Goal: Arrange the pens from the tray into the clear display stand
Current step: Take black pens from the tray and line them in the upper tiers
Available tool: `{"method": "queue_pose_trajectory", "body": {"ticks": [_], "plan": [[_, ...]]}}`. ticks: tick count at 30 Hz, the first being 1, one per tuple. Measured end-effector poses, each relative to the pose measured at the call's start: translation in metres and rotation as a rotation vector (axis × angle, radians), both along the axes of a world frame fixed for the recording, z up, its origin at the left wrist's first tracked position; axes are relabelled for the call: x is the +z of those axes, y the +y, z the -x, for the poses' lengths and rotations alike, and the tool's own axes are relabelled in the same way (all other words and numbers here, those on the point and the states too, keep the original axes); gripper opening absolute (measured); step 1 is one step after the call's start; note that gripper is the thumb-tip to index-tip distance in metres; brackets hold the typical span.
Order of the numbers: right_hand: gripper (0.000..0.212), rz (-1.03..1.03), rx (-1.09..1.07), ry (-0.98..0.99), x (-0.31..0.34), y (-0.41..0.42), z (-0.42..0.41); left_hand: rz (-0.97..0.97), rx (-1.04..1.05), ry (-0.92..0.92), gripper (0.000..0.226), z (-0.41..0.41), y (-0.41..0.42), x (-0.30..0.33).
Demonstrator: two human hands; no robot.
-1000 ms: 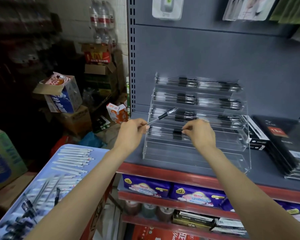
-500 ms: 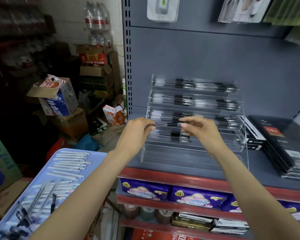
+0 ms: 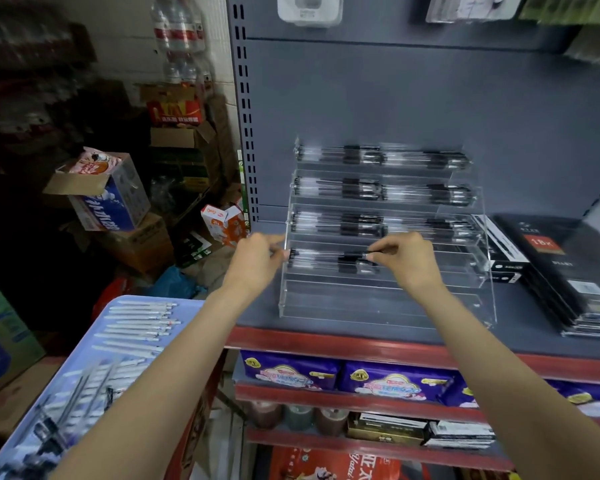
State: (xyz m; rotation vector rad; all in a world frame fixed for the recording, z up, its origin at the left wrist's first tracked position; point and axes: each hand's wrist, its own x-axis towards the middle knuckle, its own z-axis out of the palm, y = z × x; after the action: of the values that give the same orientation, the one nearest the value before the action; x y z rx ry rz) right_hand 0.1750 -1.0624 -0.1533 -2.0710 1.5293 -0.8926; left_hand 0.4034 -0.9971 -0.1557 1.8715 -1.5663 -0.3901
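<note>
Both hands on one pen (image 3: pixel 329 259) lying across fourth tier of clear display stand (image 3: pixel 388 306): left hand (image 3: pixel 257 263) pinches left end, right hand (image 3: pixel 407 259) pinches near black grip; fingers curled, pen not yet let go.

Progress, judged: top three tiers hold pens across full width; fourth tier filled on left half only, right half bare; nearest, lowest tier bare. Roughly past halfway.

Counts: five tiers, two hands. Tray (image 3: pixel 187 306) near left holds about ten white pens plus blurred clear ones; exact count unclear.
</note>
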Motion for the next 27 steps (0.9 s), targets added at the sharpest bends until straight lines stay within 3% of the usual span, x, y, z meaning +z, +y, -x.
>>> {"method": "queue_pose_trajectory", "body": {"ticks": [10,15,22,27], "plan": [[0.011,-0.032,0.023,0.171,-0.001,-0.008,-0.012,0.028,0.011,0.033,0.037,0.001,0.002,-0.002],[0.019,0.094,0.082,0.146,0.004,0.014,-0.032,0.156,0.067,0.054,0.032,0.001,0.018,-0.001],[0.018,0.056,0.253,-0.068,0.008,0.081,-0.112,0.183,0.097,0.050,0.025,-0.053,0.067,-0.014],[0.021,-0.070,0.403,0.023,-0.022,0.140,-0.194,0.061,0.135,0.071,0.023,-0.126,0.129,-0.041]]}}
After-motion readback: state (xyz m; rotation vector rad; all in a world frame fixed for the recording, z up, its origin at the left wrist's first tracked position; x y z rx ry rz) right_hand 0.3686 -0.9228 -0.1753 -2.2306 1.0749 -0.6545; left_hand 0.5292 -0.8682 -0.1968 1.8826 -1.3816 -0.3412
